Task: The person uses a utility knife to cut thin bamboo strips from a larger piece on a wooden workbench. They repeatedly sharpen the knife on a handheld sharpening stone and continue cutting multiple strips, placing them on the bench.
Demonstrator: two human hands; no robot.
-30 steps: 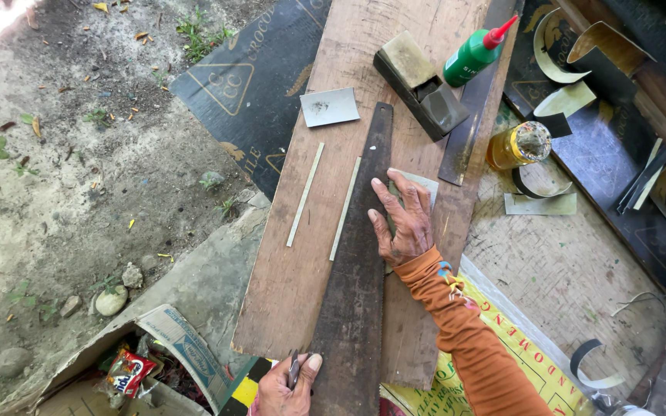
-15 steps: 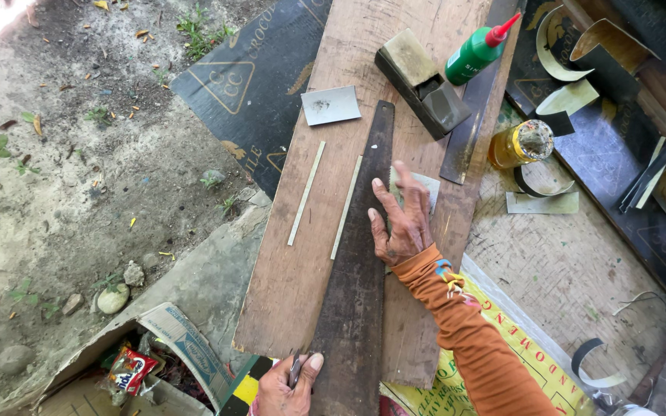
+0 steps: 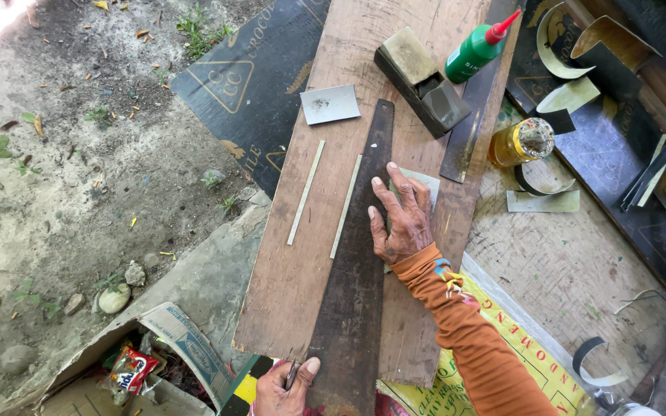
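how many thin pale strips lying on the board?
2. One strip lies alone left of the dark blade. The other strip lies along the blade's left edge. More could be hidden under the right hand.

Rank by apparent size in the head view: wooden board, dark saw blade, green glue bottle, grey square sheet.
1. wooden board
2. dark saw blade
3. and 4. green glue bottle and grey square sheet: these look alike in size, so no ranking.

Long dark rusty saw blade (image 3: 352, 270) flat lengthwise on wooden board (image 3: 302, 262), pale strip (image 3: 346, 206) just beside.
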